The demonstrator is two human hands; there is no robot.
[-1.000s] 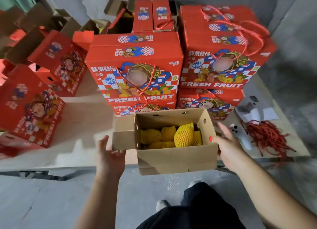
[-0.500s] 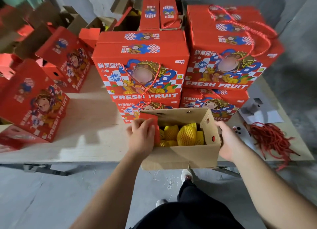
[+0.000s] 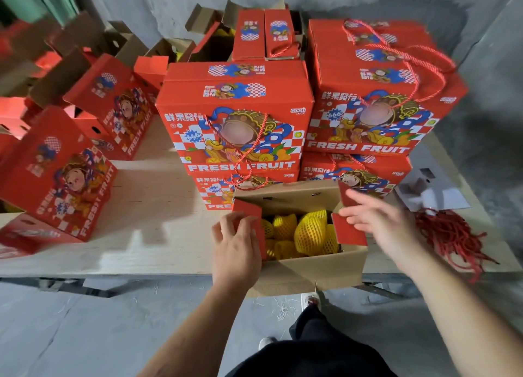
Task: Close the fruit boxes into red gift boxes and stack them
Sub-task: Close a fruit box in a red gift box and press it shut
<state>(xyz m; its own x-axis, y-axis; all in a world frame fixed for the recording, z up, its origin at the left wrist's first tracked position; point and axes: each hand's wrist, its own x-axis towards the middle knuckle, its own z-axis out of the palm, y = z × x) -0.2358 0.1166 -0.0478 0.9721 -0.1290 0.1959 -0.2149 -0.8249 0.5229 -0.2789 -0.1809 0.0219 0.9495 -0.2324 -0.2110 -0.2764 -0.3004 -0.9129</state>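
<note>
We are closing the side flaps of the open box, which sits at the near edge of the worktop. Our left hand curls round the left flap and bends it in. Our right hand is open, with straight fingers pushing the right flap down. Yellow fruit lies inside the box. Next, we think, both flaps must go flat, and then the long flaps can fold over them. Behind the box stand closed red boxes, stacked two high. Red cords lie to the right.
</note>
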